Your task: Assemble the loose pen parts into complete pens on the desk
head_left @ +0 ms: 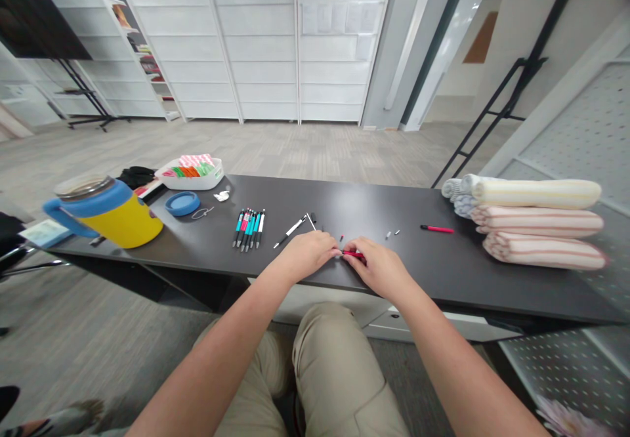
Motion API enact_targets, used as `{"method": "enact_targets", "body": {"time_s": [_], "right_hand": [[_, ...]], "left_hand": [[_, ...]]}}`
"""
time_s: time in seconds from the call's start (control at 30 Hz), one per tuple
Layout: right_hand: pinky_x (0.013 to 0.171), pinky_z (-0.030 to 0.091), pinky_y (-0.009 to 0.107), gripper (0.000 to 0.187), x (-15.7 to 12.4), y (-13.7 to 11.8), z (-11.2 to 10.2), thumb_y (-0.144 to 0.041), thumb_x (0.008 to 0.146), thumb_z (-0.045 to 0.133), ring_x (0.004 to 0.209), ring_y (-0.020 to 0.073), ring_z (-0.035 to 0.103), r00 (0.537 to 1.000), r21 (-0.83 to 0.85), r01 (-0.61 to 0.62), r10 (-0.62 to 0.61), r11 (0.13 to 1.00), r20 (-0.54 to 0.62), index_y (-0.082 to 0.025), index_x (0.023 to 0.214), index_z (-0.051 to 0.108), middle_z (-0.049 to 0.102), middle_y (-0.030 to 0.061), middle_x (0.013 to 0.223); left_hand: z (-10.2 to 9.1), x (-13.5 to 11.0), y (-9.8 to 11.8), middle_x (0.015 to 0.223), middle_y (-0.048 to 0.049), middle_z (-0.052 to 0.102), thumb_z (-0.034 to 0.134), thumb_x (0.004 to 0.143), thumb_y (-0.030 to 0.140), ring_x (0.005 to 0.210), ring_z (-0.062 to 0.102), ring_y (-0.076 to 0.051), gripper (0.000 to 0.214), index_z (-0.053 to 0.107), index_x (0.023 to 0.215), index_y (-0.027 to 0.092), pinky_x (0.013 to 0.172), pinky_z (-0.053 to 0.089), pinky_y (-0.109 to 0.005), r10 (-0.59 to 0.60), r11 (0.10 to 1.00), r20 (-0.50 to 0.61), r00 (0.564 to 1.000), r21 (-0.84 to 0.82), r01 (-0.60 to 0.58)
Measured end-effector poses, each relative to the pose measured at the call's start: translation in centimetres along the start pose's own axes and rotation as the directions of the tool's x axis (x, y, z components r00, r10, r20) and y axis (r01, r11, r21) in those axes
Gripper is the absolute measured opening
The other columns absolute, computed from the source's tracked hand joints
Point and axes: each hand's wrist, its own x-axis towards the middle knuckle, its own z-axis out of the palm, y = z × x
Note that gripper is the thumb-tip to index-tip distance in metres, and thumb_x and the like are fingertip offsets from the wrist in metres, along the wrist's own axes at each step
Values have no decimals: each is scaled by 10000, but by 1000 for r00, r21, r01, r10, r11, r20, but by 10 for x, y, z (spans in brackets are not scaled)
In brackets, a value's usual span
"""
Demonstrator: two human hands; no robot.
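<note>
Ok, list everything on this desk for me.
Table: 1, dark grey, running across the view
Mug with handle: 1, blue and yellow, left end of table
Plastic tray of packets: 1, white, back edge, right of mug
Round lid: 1, blue, in front of tray
Pens: about six, teal, pink and black, side by side left of centre
Black pen: 1, black and white, left of hands
Small pen parts: 2, grey, right of hands
Pen barrel: 1, red, right of small parts
Rolled towels: several, cream and pink striped, right end
Red pen part: 1, red, between hands
Left hand: 1, fingertips at red part
Right hand: 1, pinching red part
</note>
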Motion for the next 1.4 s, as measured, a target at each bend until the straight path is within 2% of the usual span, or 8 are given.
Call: {"method": "enact_targets", "body": {"time_s": [0.17, 0.27, 0.37, 0.57, 0.8, 1.0, 1.23, 1.4], "right_hand": [[756, 452, 305, 180, 0, -1, 1, -368, 1063, 529, 911, 203, 693, 999, -6, -21, 22, 1000, 24, -259, 1106, 667, 754, 28, 1054], [764, 460, 308, 299, 1, 0, 3, -394, 1100, 439, 930, 210, 700, 999, -55, 20, -18, 998, 37, -262, 1108, 708, 756, 45, 1050], [739, 462, 305, 344, 2, 2, 4, -403, 1106, 422, 894, 208, 693, 998, -89, 51, -49, 995, 25, -256, 1061, 730, 740, 51, 993], [766, 466, 300, 240, -1, 1, 2, -405, 1073, 513, 942, 203, 689, 998, -50, 36, -39, 998, -54, -261, 1099, 703, 733, 50, 1061], [715, 425, 298, 122, -2, -5, -1, -323, 1014, 591, 898, 201, 685, 992, -133, -90, 77, 987, -100, -271, 1041, 698, 741, 22, 1010], [725, 423, 296, 99, -1, -3, 0, -322, 994, 610, 904, 200, 684, 976, -163, -168, 141, 972, -165, -267, 1017, 689, 738, 16, 1003], [731, 435, 301, 122, -1, -7, -1, -323, 1007, 594, 915, 201, 680, 991, -140, -96, 80, 986, -111, -284, 1037, 705, 726, 21, 1021], [750, 457, 319, 119, 0, -4, 0, -315, 998, 577, 908, 218, 675, 979, -104, -131, 112, 986, -172, -267, 1018, 685, 729, 39, 998]], "left_hand": [[-2, -2, -1, 1078, -50, 723, 562, 1038, 499, 1062, 661, -218, 314, 685, 1149, 232, 923, 493, -316, 34, 999, -22, 999, -25, -34], [-3, -3, -1, 1028, -50, 716, 509, 1067, 464, 1029, 659, -215, 305, 701, 1111, 232, 899, 493, -313, 38, 999, -21, 999, 2, -38], [-4, -2, 2, 1015, -61, 715, 445, 1089, 462, 1002, 660, -217, 364, 713, 1076, 216, 871, 498, -319, 37, 999, -17, 999, 30, -37], [-4, -1, 3, 1023, -68, 727, 423, 1101, 423, 1006, 665, -218, 381, 723, 1062, 193, 888, 514, -329, 32, 999, -15, 999, 42, -31], [2, 2, -6, 1119, -78, 740, 491, 1085, 362, 1093, 664, -221, 306, 704, 1240, 206, 1005, 509, -358, 8, 997, -94, 996, -79, -16], [-1, 3, -6, 1065, -70, 721, 466, 1084, 248, 1015, 655, -219, 328, 689, 1324, 249, 932, 504, -363, 12, 999, -86, 996, -39, -15], [-6, 4, 1, 1005, -55, 701, 479, 1085, 348, 997, 643, -224, 254, 703, 1121, 233, 895, 460, -367, -8, 999, -41, 999, 38, 10], [-4, 2, -4, 1002, -61, 707, 467, 1087, 351, 979, 639, -229, 258, 690, 1083, 222, 873, 449, -365, -62, 995, -85, 994, 68, 68]]}}
